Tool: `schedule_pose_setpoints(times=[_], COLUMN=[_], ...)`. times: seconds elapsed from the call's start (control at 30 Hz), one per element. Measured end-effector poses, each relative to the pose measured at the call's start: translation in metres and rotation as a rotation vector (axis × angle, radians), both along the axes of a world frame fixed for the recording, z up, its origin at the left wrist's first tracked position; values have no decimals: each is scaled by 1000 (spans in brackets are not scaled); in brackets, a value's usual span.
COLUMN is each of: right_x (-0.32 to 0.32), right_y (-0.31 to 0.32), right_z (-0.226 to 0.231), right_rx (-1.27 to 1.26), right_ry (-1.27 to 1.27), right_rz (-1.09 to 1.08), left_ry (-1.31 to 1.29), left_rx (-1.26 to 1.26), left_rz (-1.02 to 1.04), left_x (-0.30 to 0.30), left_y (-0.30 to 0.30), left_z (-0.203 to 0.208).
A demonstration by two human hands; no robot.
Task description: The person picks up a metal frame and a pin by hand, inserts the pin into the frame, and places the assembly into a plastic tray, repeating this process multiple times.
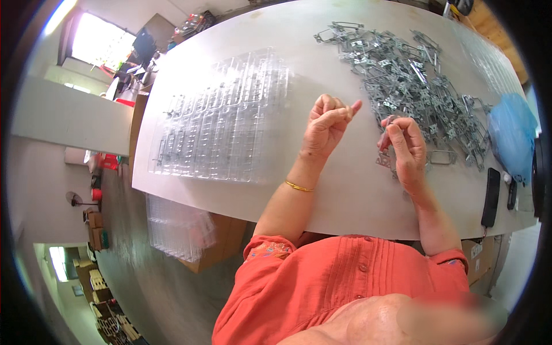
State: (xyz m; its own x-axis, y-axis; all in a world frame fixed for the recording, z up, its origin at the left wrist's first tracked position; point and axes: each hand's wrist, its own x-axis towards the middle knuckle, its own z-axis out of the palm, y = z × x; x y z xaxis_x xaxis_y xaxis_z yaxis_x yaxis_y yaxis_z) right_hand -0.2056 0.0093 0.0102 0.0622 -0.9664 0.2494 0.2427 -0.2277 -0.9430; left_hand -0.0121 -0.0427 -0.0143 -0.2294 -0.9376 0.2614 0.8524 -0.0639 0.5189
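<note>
Likely picking metal brackets toward the table's right edge; left hand curled, right hand pinched, contents unclear; next probably needs untangling.

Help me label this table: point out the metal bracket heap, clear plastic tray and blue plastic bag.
Metal bracket heap (405,80), head view: the middle of the tangle.
Clear plastic tray (230,176), head view: its near edge.
Blue plastic bag (512,138), head view: its bulging middle.
</note>
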Motion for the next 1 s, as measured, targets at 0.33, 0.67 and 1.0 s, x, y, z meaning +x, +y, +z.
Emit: schedule_pose_setpoints(times=[0.33, 0.67, 1.0], right_x=[-2, -1, -1], right_y=[1, 2, 2], right_z=[-2, 0, 0], right_rx=[-87, -36, -45], right_ry=[22, -7, 2], right_rz=[54, 62, 67], left_ry=[-20, -11, 60], left_rx=[68, 71, 65], left_rz=[28, -18, -37], left_x=[-2, -4, 0], left_y=[2, 2, -1], left_z=[-1, 3, -2])
